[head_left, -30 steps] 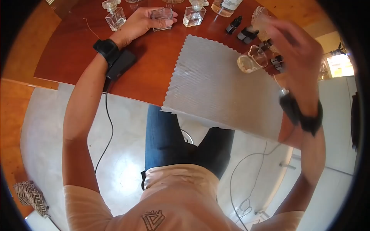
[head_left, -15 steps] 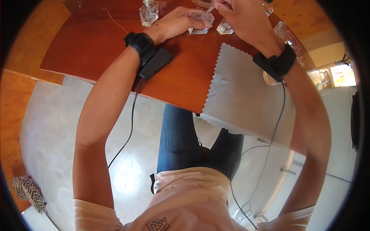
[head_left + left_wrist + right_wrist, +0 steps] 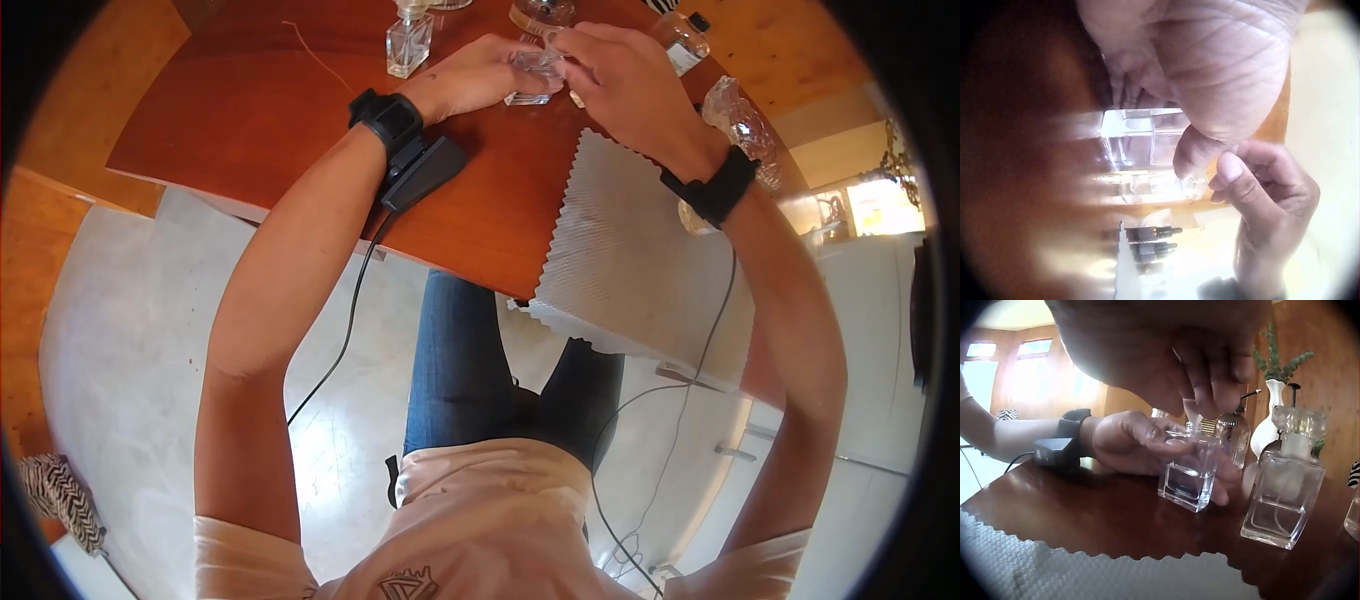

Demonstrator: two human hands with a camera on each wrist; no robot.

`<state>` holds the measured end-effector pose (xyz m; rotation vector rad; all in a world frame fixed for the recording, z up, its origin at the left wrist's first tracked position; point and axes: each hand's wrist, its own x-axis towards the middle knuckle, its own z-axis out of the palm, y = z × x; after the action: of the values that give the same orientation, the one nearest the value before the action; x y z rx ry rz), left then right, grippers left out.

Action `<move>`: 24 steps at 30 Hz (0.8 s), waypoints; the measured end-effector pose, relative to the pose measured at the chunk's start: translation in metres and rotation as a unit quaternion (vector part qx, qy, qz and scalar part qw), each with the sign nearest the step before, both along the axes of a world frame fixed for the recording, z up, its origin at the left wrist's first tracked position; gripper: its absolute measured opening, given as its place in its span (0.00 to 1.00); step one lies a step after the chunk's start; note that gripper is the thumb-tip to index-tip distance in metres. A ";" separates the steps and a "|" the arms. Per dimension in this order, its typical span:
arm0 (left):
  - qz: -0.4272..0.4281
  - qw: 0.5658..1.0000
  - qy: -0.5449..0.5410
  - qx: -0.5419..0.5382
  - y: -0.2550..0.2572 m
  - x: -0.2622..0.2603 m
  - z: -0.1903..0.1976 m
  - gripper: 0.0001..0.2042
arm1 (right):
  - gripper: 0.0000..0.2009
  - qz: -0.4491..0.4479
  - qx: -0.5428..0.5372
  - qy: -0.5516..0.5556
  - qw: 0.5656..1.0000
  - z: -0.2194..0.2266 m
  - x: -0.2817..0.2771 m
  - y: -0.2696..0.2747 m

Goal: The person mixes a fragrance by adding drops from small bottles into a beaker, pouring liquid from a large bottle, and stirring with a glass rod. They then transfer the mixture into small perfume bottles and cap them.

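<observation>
My left hand (image 3: 475,75) holds a square clear glass bottle (image 3: 1186,481) around its sides. The bottle is part filled with clear liquid and stands slightly tilted on the brown table. Right at its open neck, my right hand (image 3: 630,90) pinches a small translucent piece (image 3: 1193,414) between thumb and fingers; I cannot tell what it is. To the right of this bottle in the right wrist view stands a similar glass bottle (image 3: 1282,503) with a clear cap and liquid inside. Another capped glass bottle (image 3: 408,45) is left of my hands.
A grey textured mat (image 3: 630,240) with a zigzag edge covers the table's front right. Black dropper bottles (image 3: 1157,232) lie beyond, in the left wrist view. Crumpled clear plastic (image 3: 735,115) and a labelled bottle (image 3: 687,48) are at the right. A white vase (image 3: 1266,425) stands behind.
My right hand has come from above the dropper bottles on the right over to the bottle's neck. The left hand keeps its hold on the bottle, and the head view has shifted.
</observation>
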<state>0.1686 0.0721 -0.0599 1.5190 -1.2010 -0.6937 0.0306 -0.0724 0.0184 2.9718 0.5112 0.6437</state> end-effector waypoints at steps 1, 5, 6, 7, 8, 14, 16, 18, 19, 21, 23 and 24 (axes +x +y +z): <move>-0.002 1.000 0.002 0.002 0.000 -0.001 0.001 0.16 | 0.08 0.002 0.009 0.007 1.000 0.000 -0.003 0.001; -0.011 1.000 0.002 0.012 -0.002 0.003 -0.003 0.16 | 0.13 -0.014 0.046 -0.014 0.999 0.005 -0.008 -0.005; -0.017 0.999 0.008 -0.038 -0.003 0.003 -0.010 0.18 | 0.14 -0.067 0.087 0.010 0.994 0.015 -0.016 -0.001; -0.025 0.999 0.001 -0.047 -0.004 0.004 -0.012 0.18 | 0.16 -0.118 0.127 0.036 0.984 0.026 -0.026 0.004; -0.032 0.998 -0.005 -0.056 -0.005 0.006 -0.014 0.19 | 0.10 -0.140 0.162 0.019 0.977 0.045 -0.039 0.011; -0.063 0.997 -0.035 0.014 -0.005 0.015 -0.014 0.26 | 0.22 -0.214 0.413 0.077 0.882 0.094 -0.151 -0.078; -0.072 0.997 -0.033 0.014 -0.006 0.014 -0.013 0.27 | 0.25 -0.276 0.465 0.097 0.836 0.089 -0.190 -0.085; -0.080 0.996 -0.028 0.005 -0.005 0.013 -0.010 0.28 | 0.27 -0.308 0.528 0.097 0.786 0.063 -0.218 -0.083; -0.083 0.996 -0.027 0.002 -0.002 0.013 -0.008 0.28 | 0.28 -0.307 0.563 0.090 0.762 0.046 -0.229 -0.080; -0.083 0.996 -0.037 -0.012 -0.002 0.014 -0.009 0.28 | 0.31 -0.290 0.619 0.082 0.725 0.016 -0.242 -0.082; -0.078 0.994 -0.046 -0.068 -0.005 0.011 -0.015 0.28 | 0.33 -0.258 0.656 0.076 0.705 -0.007 -0.250 -0.083; -0.095 0.995 -0.025 -0.036 -0.001 0.012 -0.008 0.28 | 0.34 -0.237 0.671 0.073 0.699 -0.014 -0.250 -0.081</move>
<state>0.1802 0.0707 -0.0674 1.3817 -1.4069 -0.7329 -0.2192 -0.1532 0.0040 4.0670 -1.3643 0.9784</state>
